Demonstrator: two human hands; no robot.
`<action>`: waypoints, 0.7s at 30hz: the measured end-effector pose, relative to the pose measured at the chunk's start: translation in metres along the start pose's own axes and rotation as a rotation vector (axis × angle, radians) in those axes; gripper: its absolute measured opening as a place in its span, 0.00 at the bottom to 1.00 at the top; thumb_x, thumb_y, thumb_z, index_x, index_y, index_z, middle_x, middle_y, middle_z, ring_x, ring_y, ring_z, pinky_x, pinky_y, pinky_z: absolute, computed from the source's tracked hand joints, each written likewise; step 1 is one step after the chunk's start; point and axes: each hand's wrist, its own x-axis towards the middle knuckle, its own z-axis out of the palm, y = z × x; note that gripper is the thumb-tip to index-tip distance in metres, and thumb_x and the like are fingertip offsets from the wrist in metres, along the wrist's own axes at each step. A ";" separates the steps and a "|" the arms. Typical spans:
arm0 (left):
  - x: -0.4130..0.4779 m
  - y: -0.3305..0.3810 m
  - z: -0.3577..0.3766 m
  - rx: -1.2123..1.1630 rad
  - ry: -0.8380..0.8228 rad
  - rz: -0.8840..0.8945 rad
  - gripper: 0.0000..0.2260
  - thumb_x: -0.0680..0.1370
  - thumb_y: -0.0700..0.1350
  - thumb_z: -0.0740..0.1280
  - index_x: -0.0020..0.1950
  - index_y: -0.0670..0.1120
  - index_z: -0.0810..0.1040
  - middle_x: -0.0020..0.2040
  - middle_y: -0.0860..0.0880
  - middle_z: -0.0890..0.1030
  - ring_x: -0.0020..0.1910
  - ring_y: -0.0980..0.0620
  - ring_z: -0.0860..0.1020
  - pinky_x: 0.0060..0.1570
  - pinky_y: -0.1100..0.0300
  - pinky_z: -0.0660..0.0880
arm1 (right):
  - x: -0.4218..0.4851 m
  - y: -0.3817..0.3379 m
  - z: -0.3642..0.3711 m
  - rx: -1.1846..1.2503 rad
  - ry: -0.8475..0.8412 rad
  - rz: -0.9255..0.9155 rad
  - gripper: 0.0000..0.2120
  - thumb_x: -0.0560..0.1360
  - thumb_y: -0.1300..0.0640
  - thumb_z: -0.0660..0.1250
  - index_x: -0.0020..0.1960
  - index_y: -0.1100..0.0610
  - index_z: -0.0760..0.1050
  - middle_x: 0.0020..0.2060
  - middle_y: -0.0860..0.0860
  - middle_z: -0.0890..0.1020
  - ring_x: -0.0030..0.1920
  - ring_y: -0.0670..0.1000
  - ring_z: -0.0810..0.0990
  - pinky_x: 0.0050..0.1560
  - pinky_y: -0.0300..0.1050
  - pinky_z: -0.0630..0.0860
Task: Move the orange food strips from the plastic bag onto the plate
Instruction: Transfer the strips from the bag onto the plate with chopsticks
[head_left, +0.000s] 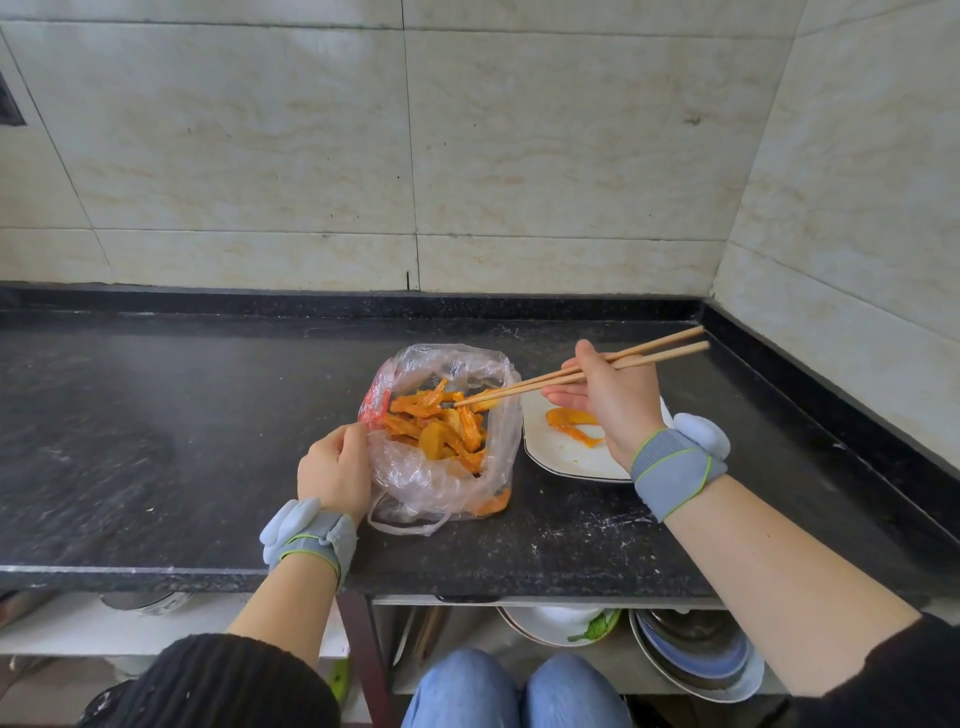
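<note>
The left hand (335, 474) pinches the near-left rim of the plastic bag (447, 467) holding orange strips (441, 426), while the right hand (608, 400) grips chopsticks (582, 371) whose tips reach into the bag, left of the plate (571, 462).

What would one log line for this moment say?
left hand: holds plastic bag open | right hand: chopsticks tips in bag's orange strips | plate: one strip

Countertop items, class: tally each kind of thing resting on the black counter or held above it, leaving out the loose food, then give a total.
Plastic bag: 1
Plate: 1
Chopsticks: 2
Hands: 2, the left hand and the right hand
Total: 6
</note>
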 end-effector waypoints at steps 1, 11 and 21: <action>0.000 0.000 0.000 0.001 0.000 0.000 0.17 0.70 0.53 0.56 0.39 0.46 0.81 0.35 0.44 0.81 0.36 0.45 0.73 0.35 0.59 0.69 | 0.000 -0.002 -0.001 0.006 0.002 -0.007 0.15 0.80 0.55 0.62 0.40 0.63 0.77 0.33 0.59 0.83 0.31 0.52 0.85 0.32 0.38 0.82; -0.003 0.005 0.000 -0.011 -0.007 -0.005 0.16 0.70 0.53 0.55 0.38 0.48 0.80 0.33 0.49 0.79 0.35 0.47 0.73 0.35 0.61 0.68 | 0.001 -0.023 -0.008 0.011 -0.009 -0.087 0.14 0.79 0.55 0.63 0.39 0.62 0.77 0.27 0.54 0.83 0.31 0.53 0.85 0.32 0.39 0.82; -0.002 0.005 -0.001 -0.008 -0.003 -0.009 0.13 0.69 0.54 0.55 0.31 0.54 0.77 0.33 0.51 0.79 0.36 0.46 0.75 0.36 0.58 0.69 | -0.003 0.007 -0.004 0.033 -0.092 0.027 0.11 0.79 0.59 0.63 0.41 0.64 0.75 0.32 0.60 0.81 0.27 0.52 0.83 0.29 0.39 0.81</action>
